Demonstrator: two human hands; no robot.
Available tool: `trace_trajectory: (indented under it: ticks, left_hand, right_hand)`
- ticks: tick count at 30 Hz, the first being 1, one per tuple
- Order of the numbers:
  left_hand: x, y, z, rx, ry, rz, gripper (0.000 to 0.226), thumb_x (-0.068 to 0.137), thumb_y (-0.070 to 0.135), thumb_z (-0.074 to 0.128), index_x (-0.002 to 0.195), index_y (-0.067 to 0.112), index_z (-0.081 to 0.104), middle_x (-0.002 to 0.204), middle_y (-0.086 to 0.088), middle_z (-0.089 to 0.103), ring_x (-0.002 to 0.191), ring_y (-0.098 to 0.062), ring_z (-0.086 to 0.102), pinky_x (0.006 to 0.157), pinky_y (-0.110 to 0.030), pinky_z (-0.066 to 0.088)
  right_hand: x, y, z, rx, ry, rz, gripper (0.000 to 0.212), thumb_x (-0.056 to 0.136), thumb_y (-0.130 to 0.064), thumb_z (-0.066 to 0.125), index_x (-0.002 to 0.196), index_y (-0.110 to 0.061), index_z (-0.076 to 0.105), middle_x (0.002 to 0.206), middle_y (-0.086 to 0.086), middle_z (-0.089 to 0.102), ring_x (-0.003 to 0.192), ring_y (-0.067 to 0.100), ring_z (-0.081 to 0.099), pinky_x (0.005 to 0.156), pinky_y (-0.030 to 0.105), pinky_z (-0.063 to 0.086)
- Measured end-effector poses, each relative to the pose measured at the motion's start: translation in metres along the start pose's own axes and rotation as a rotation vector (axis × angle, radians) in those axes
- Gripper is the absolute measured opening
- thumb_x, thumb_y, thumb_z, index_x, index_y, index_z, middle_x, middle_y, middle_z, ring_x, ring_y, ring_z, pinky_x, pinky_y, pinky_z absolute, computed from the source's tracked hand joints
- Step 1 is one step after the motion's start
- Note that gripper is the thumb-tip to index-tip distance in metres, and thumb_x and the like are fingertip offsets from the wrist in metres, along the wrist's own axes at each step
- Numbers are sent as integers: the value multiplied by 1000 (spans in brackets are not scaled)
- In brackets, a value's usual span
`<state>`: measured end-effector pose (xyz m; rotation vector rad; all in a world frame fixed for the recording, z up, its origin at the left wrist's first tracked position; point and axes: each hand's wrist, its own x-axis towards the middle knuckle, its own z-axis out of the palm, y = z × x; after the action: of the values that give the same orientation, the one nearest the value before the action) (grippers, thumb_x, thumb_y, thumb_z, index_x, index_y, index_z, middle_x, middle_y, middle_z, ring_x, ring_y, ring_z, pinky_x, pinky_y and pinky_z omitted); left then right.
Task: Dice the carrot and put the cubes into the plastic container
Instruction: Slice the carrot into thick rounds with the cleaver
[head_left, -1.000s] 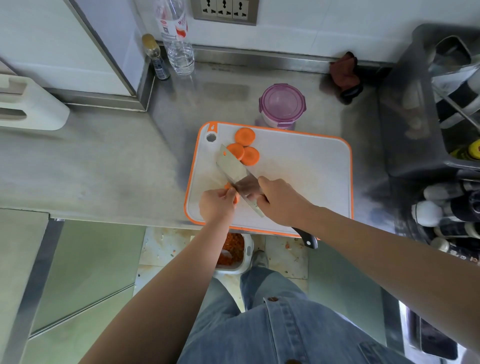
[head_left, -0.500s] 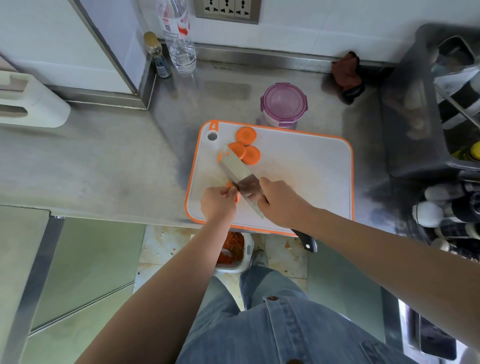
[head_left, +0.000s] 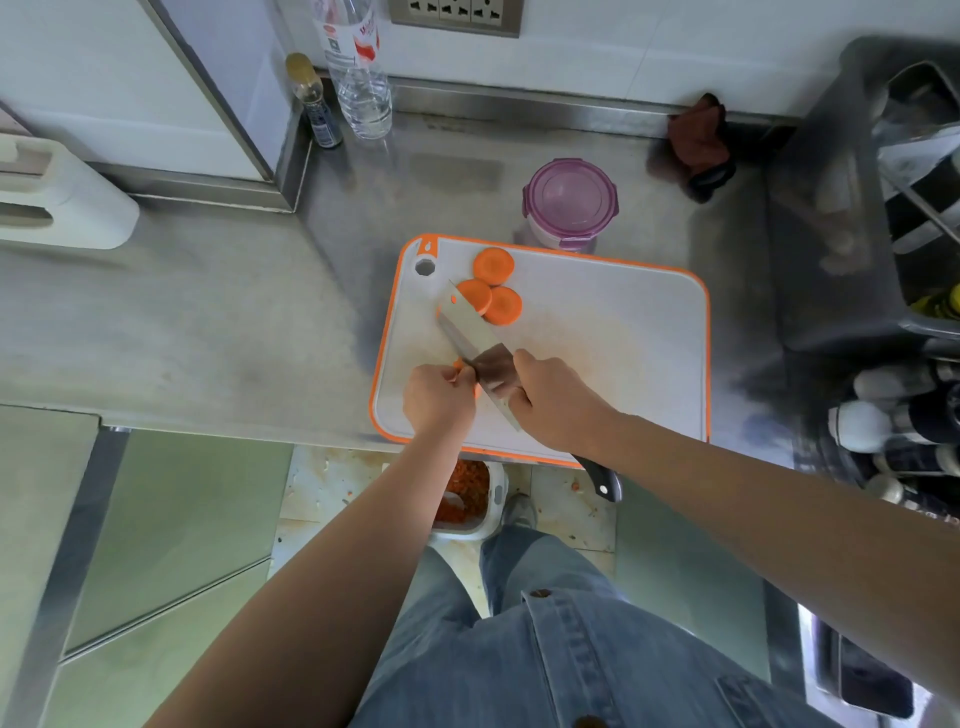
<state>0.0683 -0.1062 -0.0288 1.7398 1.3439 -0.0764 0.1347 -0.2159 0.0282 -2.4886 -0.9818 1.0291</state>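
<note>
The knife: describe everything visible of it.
The knife is a cleaver with a broad, rectangular steel blade, a small hole near its far corner, and a black handle. The right hand grips it where blade meets handle. It slants diagonally over the cutting board, far end by three carrot slices, edge at the carrot piece that the left hand holds.

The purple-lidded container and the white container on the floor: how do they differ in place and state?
The purple-lidded container stands on the counter behind the cutting board; the white container sits low on the floor. The purple-lidded container is closed by its lid; the white container is open and holds orange chopped bits. Both stand upright.
</note>
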Motion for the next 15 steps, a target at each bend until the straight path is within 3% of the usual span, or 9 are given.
trace_trajectory:
  ticks: [2, 6, 9, 11, 13, 15]
  left_hand:
    - [0, 2, -1, -3, 5, -1, 23, 94, 27, 60, 102, 9, 73, 95, -8, 73, 87, -25, 66, 75, -32, 50]
    - [-1, 3, -1, 10, 10, -2, 24, 96, 27, 58, 96, 10, 75, 88, -6, 72, 79, -21, 65, 69, -28, 49]
    - [1, 5, -1, 17, 0, 1, 23, 96, 27, 57, 93, 11, 74, 86, -5, 72, 79, -23, 65, 68, -28, 48]
    - [2, 5, -2, 25, -2, 6, 23, 95, 27, 58, 94, 12, 75, 86, -6, 72, 80, -24, 66, 68, -28, 47]
    - [2, 5, -2, 38, -12, 19, 23, 94, 27, 58, 91, 11, 75, 83, -7, 72, 80, -26, 66, 66, -28, 46]
    - [2, 4, -2, 32, -21, 24, 23, 94, 25, 59, 91, 10, 76, 82, -8, 72, 79, -27, 66, 66, -29, 47]
  right_hand:
    - [7, -3, 2, 10, 18, -12, 4, 97, -14, 40, 100, -13, 36, 85, 6, 53, 66, 14, 49, 54, 26, 41]
    - [20, -13, 5, 45, 58, -7, 4, 97, -15, 40, 100, -13, 40, 108, 13, 63, 83, 24, 59, 73, 43, 55]
    - [18, -14, 6, 55, 68, 7, 4, 97, -14, 39, 100, -12, 39, 104, 14, 61, 81, 25, 56, 72, 43, 54]
    - [11, -10, 6, 69, 60, 19, 4, 96, -13, 39, 99, -12, 37, 93, 12, 58, 73, 21, 53, 61, 38, 50]
    - [-1, -5, 7, 57, 34, 33, 5, 97, -12, 39, 98, -12, 34, 75, 5, 48, 62, 14, 45, 49, 27, 35]
    - [-9, -2, 8, 41, 32, 36, 4, 98, -11, 38, 99, -11, 34, 70, 2, 42, 59, 12, 42, 47, 24, 28]
